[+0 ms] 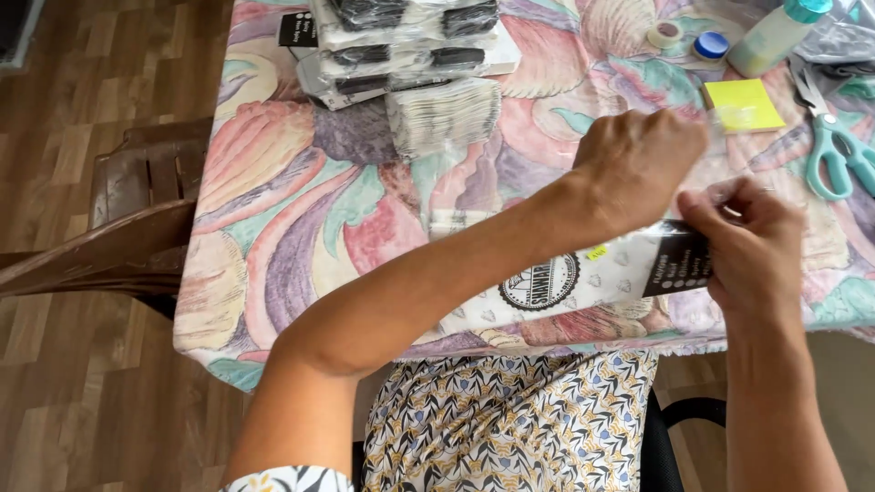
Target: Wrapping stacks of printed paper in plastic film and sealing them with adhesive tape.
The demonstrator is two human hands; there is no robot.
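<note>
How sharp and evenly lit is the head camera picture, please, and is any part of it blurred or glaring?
Head view: soft, even daylight, faint shadows only. The left hand is slightly motion-blurred at the knuckles; the right hand and the white packet are sharper. Mild glare on the clear film and the wrapped stacks. The table edge bows, suggesting wide-angle distortion.

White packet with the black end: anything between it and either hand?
Nothing visible. The right hand grips the black end of the white packet directly. The left hand is over the packet's top edge, and its fingers are hidden, so contact there cannot be confirmed.
</note>
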